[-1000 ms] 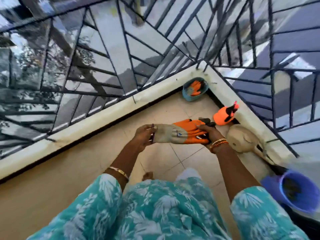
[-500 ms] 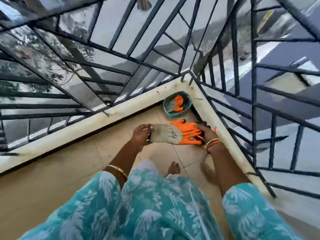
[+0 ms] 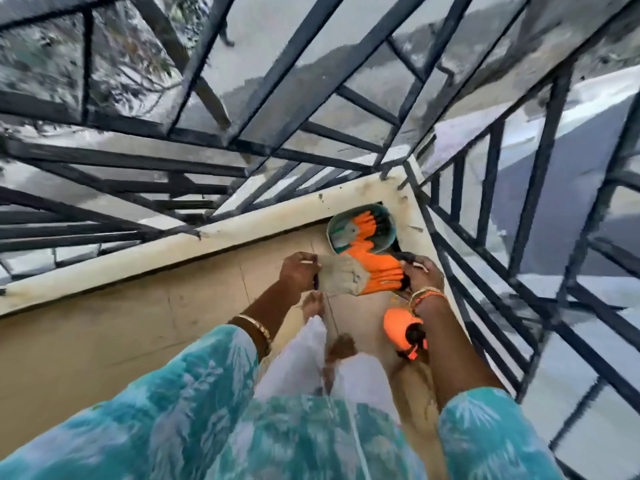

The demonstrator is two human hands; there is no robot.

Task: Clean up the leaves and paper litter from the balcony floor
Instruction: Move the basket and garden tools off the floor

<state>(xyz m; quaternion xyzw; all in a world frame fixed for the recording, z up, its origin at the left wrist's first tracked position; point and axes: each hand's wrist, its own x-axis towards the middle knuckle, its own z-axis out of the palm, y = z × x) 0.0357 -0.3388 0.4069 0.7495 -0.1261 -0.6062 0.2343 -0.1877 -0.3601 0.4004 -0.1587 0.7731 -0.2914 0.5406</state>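
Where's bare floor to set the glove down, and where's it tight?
Free: the tan floor left of the left hand, bordered by the cream ledge. Crowded: the corner, with the teal bowl holding another glove, the held glove, right hand and orange sprayer.

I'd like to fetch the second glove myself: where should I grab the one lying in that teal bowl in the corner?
Take the glove in the bowl by its pale knit cuff, at the bowl's left side, coming from above. The teal bowl sits tight in the railing corner, so only the top is open; the cuff looks thin enough to pinch, though blur hides detail.
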